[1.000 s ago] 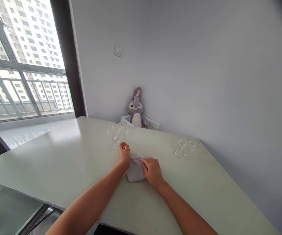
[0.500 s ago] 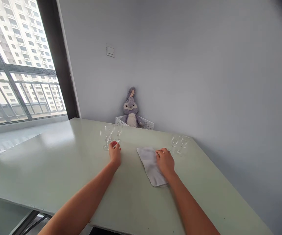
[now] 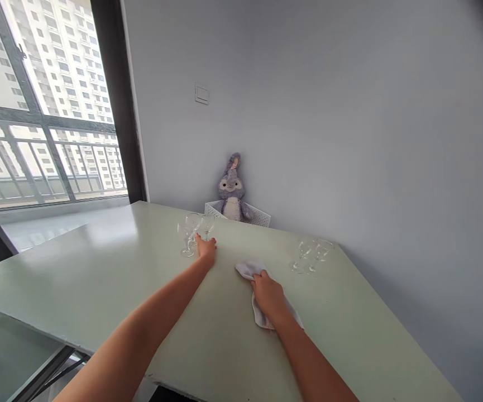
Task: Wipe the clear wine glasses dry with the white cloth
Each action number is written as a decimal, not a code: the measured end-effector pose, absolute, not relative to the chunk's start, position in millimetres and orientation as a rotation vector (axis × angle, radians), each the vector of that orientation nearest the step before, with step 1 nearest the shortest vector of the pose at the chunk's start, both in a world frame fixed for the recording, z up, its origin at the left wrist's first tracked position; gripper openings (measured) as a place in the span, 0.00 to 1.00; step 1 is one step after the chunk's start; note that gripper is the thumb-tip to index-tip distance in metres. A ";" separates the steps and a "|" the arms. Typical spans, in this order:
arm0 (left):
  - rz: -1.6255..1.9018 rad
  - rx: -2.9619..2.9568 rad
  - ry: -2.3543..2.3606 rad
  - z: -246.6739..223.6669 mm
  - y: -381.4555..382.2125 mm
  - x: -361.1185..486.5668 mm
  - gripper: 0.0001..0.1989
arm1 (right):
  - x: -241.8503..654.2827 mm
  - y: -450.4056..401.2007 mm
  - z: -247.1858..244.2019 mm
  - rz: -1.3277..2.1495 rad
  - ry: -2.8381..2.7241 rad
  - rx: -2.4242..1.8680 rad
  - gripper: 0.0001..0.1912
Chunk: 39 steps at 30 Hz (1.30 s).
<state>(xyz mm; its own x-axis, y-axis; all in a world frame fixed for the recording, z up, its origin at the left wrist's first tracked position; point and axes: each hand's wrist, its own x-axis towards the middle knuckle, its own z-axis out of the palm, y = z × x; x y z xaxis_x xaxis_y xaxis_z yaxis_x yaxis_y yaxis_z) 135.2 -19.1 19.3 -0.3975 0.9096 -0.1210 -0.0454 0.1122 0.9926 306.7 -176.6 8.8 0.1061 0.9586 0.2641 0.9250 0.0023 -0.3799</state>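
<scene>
Well, a pale soft cloth (image 3: pixel 252 269) is near the middle of the big light green counter (image 3: pixel 350 329), all scrunched up at its waist. The right hand (image 3: pixel 268 293) is on it, and its grip is pinching the cloth. One end pokes out toward eleven o'clock, and the other peeks out below the hand, around six o'clock.

Going out from the cloth, the left hand (image 3: pixel 206 248) is at ten o'clock, with its grip spread a bit, thumb and fingers apart. It is right by three clear glasses (image 3: pixel 191 223) with thin stems, which stand close together. You cannot tell if it touches one. Two more clear glasses (image 3: pixel 304 250) stand side by side at two o'clock.

Farther out, a purple bunny toy (image 3: pixel 232 195) sits in a white basket (image 3: pixel 262 216) with little holes, just before twelve o'clock, behind the counter's back edge. Higher up, at eleven o'clock, a light switch (image 3: pixel 201 94) is on the gray wall (image 3: pixel 329 111). Way over at ten o'clock is a big window (image 3: pixel 42 120), and a tall building (image 3: pixel 71 72) shows outside
</scene>
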 end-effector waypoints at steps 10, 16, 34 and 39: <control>1.361 1.092 1.234 26.8 -38.0 147.0 0.20 | 334.3 -163.4 16.4 0.616 -1.053 -1.408 0.19; 1.384 1.587 1.214 21.4 -91.6 146.6 0.23 | 328.9 -179.3 43.6 0.763 -0.805 -1.115 0.18; 1.172 2.045 0.791 37.9 -127.8 139.6 0.26 | 276.9 -185.6 26.5 0.814 -1.377 -1.215 0.14; 1.393 1.524 0.814 35.0 -123.2 142.5 0.12 | 283.3 -178.0 33.7 1.279 -0.471 -0.848 0.15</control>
<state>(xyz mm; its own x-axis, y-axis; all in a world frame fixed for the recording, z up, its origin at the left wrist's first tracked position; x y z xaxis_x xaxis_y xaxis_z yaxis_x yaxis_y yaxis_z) 142.5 -123.2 35.0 0.1524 0.9041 0.3992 -0.0960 -0.3885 0.9164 283.3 -178.0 33.7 0.2540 0.9567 -0.1424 -0.6363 0.0544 -0.7695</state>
